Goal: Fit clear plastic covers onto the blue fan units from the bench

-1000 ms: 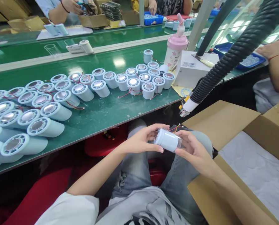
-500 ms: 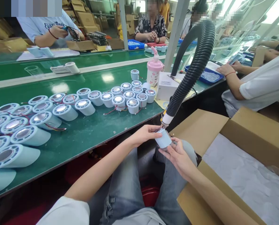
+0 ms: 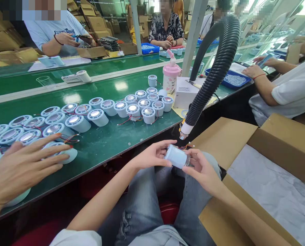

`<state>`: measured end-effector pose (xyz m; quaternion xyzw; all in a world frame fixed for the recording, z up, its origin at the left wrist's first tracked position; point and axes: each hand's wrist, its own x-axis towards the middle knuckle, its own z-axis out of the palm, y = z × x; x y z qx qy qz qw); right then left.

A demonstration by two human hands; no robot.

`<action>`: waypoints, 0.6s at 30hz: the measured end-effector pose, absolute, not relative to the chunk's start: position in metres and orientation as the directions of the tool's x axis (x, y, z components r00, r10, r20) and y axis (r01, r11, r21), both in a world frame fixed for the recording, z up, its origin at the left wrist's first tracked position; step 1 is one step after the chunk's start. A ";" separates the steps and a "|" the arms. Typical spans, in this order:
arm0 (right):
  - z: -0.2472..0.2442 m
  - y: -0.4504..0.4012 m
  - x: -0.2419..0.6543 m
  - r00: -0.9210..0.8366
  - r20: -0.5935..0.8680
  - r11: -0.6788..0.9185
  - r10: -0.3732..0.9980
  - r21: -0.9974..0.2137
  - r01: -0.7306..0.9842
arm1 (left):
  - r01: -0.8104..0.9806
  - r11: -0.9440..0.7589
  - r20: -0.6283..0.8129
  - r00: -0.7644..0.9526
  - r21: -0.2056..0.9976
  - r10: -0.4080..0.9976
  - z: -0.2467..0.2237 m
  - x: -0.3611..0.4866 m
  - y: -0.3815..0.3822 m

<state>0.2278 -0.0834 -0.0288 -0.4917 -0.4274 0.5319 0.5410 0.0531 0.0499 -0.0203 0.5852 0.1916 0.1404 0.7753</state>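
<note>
A long green desk (image 3: 108,140) in a busy workshop carries rows of pale blue cylinders (image 3: 132,110); an open cardboard box (image 3: 257,164) stands at right. Over the lap, below a black hose (image 3: 214,75), the left hand (image 3: 152,155) and right hand (image 3: 202,171) together grip one blue cylinder part (image 3: 176,158), lying sideways. Another person's hand (image 3: 21,167) rests on the cylinders at left.

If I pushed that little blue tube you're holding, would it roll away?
Probably. The blue tube is round, and the left hand and right hand hold it sideways, so it would likely roll. It looks like stiff plastic and seems light. Its thin wires could snag.
</note>
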 end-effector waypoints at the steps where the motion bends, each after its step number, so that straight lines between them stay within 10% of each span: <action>1: -0.025 -0.086 0.229 0.038 -0.025 -0.022 0.999 -0.996 -0.085 | 0.002 0.253 -0.117 0.891 0.968 0.438 -0.019 0.045 0.043; 8: -0.003 -0.108 0.232 -0.143 0.049 0.100 0.988 -0.921 0.377 | 0.005 0.015 -0.013 0.855 1.000 0.519 -0.001 0.013 -0.001; 18: 0.008 -0.111 0.231 -0.192 -0.137 -0.127 0.972 -0.990 0.060 | -0.028 -0.172 0.111 0.861 0.985 0.497 0.007 0.008 -0.010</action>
